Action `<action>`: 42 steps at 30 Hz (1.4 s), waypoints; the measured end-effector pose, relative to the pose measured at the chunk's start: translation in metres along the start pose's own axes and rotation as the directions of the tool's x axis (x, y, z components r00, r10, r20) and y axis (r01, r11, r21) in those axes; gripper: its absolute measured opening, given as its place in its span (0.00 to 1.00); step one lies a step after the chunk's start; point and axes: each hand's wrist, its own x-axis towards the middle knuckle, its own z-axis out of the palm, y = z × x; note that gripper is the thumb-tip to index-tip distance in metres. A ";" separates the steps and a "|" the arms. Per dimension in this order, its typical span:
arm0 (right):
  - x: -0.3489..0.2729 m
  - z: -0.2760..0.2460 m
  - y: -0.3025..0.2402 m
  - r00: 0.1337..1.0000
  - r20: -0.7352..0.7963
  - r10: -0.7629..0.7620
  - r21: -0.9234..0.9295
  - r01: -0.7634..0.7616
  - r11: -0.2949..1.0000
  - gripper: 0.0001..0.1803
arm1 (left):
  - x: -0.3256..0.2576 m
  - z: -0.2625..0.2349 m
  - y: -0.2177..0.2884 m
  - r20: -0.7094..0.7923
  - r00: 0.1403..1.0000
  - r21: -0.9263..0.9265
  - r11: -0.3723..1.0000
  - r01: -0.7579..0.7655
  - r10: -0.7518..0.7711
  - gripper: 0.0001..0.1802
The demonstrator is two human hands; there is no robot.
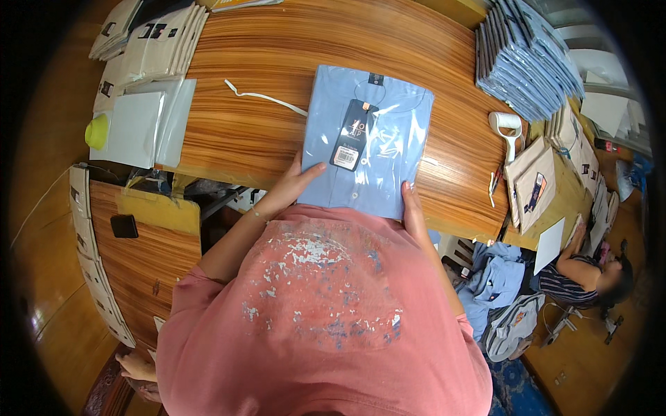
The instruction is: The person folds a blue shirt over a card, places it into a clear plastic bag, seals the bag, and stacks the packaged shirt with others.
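Note:
Between my hands is a folded light-blue shirt (pixel 388 163) in a clear plastic bag, at the table's near edge. A dark hang tag (pixel 354 132) with a white label shows at its front, below the collar. My left hand (pixel 303 179) grips the bag's lower left side, thumb on top and fingers mostly hidden beneath. On the lower right side, my right hand (pixel 413 206) holds the edge, its thumb resting on the plastic. A white strip or cord (pixel 263 98) lies on the table and meets the bag's left edge.
Bagged blue shirts (pixel 524 62) are piled at the far right, near a white lint roller (pixel 507 130). Beige bagged garments (pixel 163 45) and white sheets (pixel 135 125) lie at the left. A dark phone (pixel 124 226) rests on a lower surface. Another person (pixel 576 277) works at the right.

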 end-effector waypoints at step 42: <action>0.104 0.103 -0.091 0.568 0.215 -0.794 -0.945 0.327 -0.023 0.23 | 0.114 0.066 0.052 -0.118 0.722 0.965 0.250 -0.078 0.681 0.22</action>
